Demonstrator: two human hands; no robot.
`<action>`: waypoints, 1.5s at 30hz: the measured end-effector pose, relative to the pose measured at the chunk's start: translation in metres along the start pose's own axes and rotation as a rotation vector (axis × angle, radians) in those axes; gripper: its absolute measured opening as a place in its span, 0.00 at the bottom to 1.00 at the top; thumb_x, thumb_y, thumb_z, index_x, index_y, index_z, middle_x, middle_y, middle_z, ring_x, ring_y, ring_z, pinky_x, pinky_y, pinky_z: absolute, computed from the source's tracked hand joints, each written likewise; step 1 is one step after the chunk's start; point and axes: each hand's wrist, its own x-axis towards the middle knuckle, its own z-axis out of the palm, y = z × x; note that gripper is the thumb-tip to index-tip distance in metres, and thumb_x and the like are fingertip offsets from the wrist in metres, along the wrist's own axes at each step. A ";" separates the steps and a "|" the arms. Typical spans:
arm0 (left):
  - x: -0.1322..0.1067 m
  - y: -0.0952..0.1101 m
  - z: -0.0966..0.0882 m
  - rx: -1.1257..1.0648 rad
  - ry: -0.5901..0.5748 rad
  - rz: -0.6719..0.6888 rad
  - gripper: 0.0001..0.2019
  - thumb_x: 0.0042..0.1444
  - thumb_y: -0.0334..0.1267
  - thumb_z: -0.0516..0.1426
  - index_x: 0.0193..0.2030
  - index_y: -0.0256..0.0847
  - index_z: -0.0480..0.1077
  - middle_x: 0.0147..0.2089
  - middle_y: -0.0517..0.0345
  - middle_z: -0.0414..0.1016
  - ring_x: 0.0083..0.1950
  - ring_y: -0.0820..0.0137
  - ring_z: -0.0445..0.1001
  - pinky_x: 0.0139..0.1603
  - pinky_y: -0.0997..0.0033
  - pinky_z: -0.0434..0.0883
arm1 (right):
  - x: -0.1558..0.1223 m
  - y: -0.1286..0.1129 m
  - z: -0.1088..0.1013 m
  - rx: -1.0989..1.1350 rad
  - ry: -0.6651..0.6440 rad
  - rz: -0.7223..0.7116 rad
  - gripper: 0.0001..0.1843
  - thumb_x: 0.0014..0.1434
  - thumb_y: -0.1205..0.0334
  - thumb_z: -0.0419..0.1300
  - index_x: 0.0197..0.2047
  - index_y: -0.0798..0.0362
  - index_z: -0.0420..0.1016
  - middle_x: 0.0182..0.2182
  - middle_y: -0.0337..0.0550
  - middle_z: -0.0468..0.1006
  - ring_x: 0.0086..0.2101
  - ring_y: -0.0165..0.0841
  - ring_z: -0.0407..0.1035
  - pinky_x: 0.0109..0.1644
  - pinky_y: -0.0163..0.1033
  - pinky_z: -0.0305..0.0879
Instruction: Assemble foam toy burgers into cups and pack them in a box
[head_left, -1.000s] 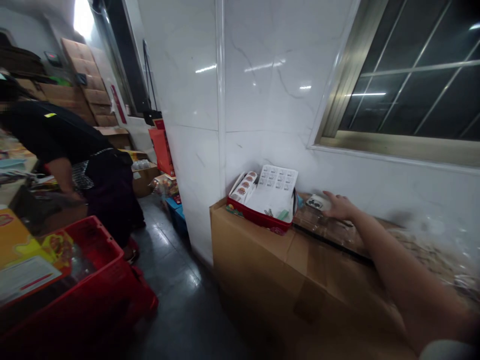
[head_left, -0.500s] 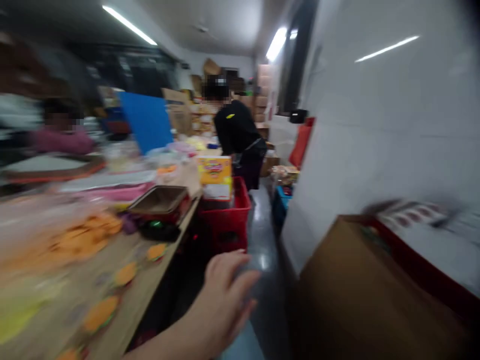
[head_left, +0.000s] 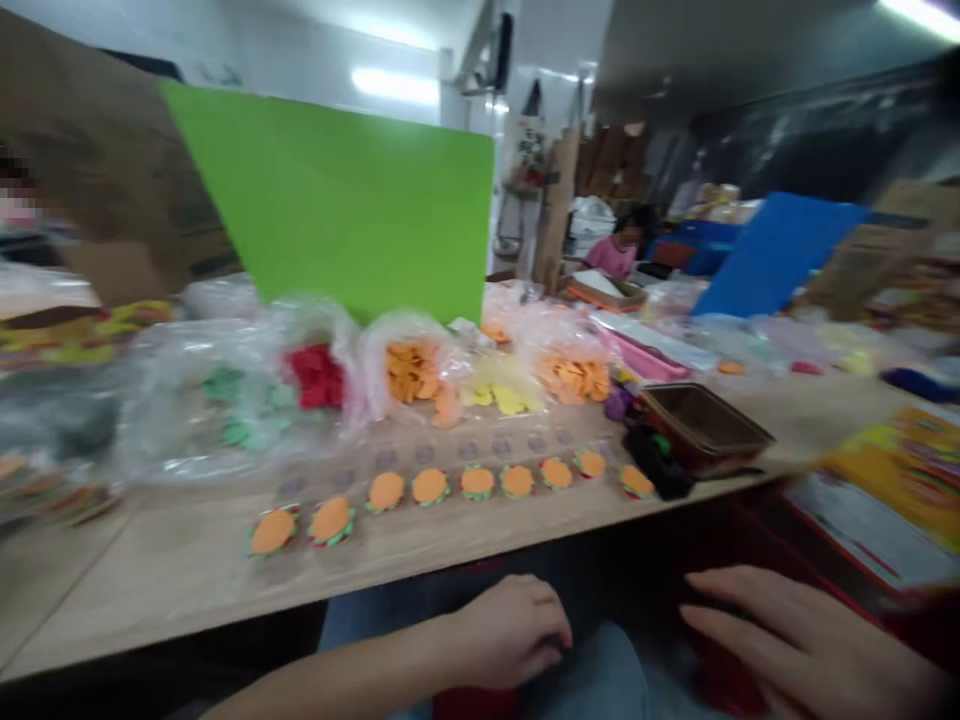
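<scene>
Over my lap, below the table's front edge, hangs my left hand (head_left: 517,630), loosely curled with a gap at the thumb and nothing visible in it. Farther right, my right hand (head_left: 806,640) has its fingers stretched out and holds nothing; it is close to a yellow printed box (head_left: 900,490) at the right. On the table (head_left: 420,555) lies a row of several small toy burgers (head_left: 386,491) with orange tops and green and red edges. Behind them, clear bags hold red pieces (head_left: 316,376), orange pieces (head_left: 411,372), yellow pieces (head_left: 502,398) and green pieces (head_left: 251,425).
A brown tray (head_left: 705,430) sits near the table's right front edge, beside a black object (head_left: 658,462) with a green spot. A green board (head_left: 360,200) and a blue board (head_left: 780,255) stand behind the bags. A person in pink (head_left: 613,256) is farther back.
The view has swung left, from the aisle and wall to the table front. One outstretched hand showed before; now both hands show, below the table edge. The picture is blurred.
</scene>
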 end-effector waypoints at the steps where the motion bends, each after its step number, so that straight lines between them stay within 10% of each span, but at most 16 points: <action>1: -0.020 -0.007 -0.010 -0.017 0.083 -0.103 0.09 0.50 0.33 0.56 0.40 0.44 0.68 0.40 0.57 0.72 0.43 0.69 0.69 0.46 0.71 0.64 | 0.032 -0.006 0.009 0.019 -0.084 -0.118 0.24 0.50 0.67 0.58 0.50 0.39 0.69 0.45 0.39 0.73 0.43 0.37 0.68 0.46 0.37 0.66; 6: -0.135 -0.034 -0.035 -0.107 0.545 -0.509 0.07 0.54 0.33 0.51 0.40 0.43 0.67 0.40 0.57 0.71 0.42 0.70 0.68 0.44 0.72 0.65 | 0.167 -0.093 0.081 0.302 -0.346 -0.294 0.23 0.53 0.74 0.49 0.50 0.46 0.67 0.45 0.41 0.73 0.43 0.30 0.67 0.47 0.33 0.64; 13: -0.297 -0.098 -0.069 -0.089 1.300 -0.968 0.14 0.54 0.45 0.50 0.43 0.40 0.65 0.43 0.50 0.70 0.43 0.64 0.69 0.41 0.66 0.68 | 0.240 -0.210 0.213 0.413 -0.700 -0.534 0.13 0.54 0.66 0.51 0.40 0.52 0.74 0.35 0.43 0.76 0.35 0.33 0.69 0.40 0.35 0.63; 16: -0.334 -0.132 -0.104 -0.327 1.190 -1.189 0.17 0.51 0.50 0.51 0.41 0.39 0.66 0.37 0.52 0.71 0.32 0.66 0.71 0.30 0.68 0.69 | 0.264 -0.215 0.223 0.397 -0.756 -0.462 0.13 0.53 0.66 0.51 0.38 0.53 0.74 0.35 0.45 0.76 0.35 0.34 0.69 0.38 0.35 0.62; 22: -0.329 -0.167 -0.116 -0.717 0.930 -1.162 0.14 0.49 0.49 0.51 0.27 0.39 0.64 0.21 0.62 0.65 0.21 0.72 0.66 0.21 0.73 0.66 | 0.277 -0.220 0.225 0.819 -0.674 0.047 0.16 0.57 0.68 0.46 0.44 0.52 0.71 0.33 0.42 0.75 0.35 0.30 0.69 0.39 0.34 0.62; 32: -0.312 -0.150 -0.099 -0.764 1.191 -1.074 0.13 0.45 0.47 0.56 0.23 0.40 0.61 0.20 0.64 0.63 0.24 0.72 0.65 0.26 0.74 0.63 | 0.243 -0.230 0.267 1.256 -0.776 0.360 0.14 0.58 0.61 0.48 0.42 0.54 0.72 0.23 0.37 0.69 0.26 0.27 0.65 0.32 0.33 0.62; 41: -0.340 -0.071 -0.110 -1.161 1.319 -1.014 0.14 0.48 0.47 0.57 0.33 0.40 0.59 0.28 0.62 0.66 0.27 0.75 0.70 0.30 0.72 0.71 | 0.300 -0.252 0.292 1.464 -0.369 0.597 0.22 0.54 0.48 0.52 0.46 0.54 0.65 0.30 0.41 0.69 0.26 0.29 0.64 0.20 0.30 0.58; 45: -0.337 -0.040 -0.115 -1.323 1.175 -0.951 0.13 0.49 0.46 0.57 0.33 0.39 0.62 0.28 0.63 0.64 0.26 0.77 0.68 0.22 0.78 0.71 | 0.326 -0.265 0.301 1.741 -0.523 0.726 0.23 0.56 0.46 0.49 0.50 0.52 0.59 0.43 0.49 0.70 0.37 0.34 0.70 0.32 0.36 0.69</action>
